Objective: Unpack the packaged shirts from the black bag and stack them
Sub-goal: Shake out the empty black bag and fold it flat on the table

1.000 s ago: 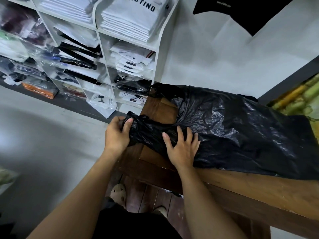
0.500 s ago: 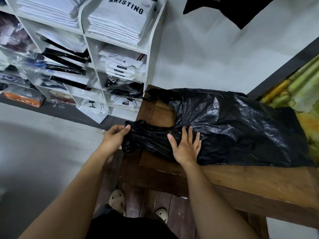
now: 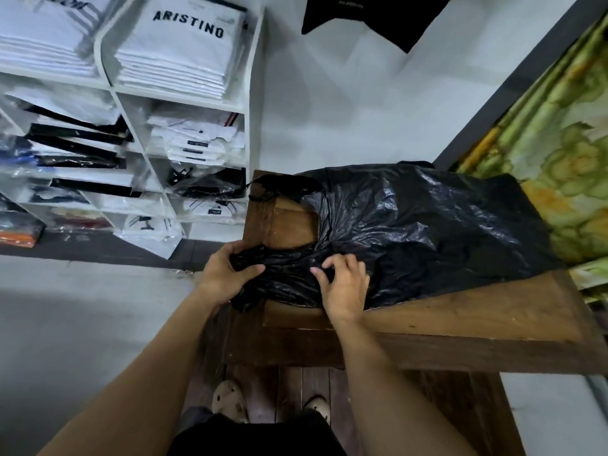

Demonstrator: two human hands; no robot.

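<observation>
Since the left hand (image 3: 227, 274) grips the black bag (image 3: 427, 225) by its bunched mouth and the right hand (image 3: 345, 287) pinches its film, a hard tug could tear it

Bare forearms (image 3: 138, 373); black garment (image 3: 256, 437); 2 pale perforated clogs (image 3: 229, 401).

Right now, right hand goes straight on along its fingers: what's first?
The bunched neck of the black bag, which the right hand touches; beyond that, likely the left hand gripping it.
</observation>
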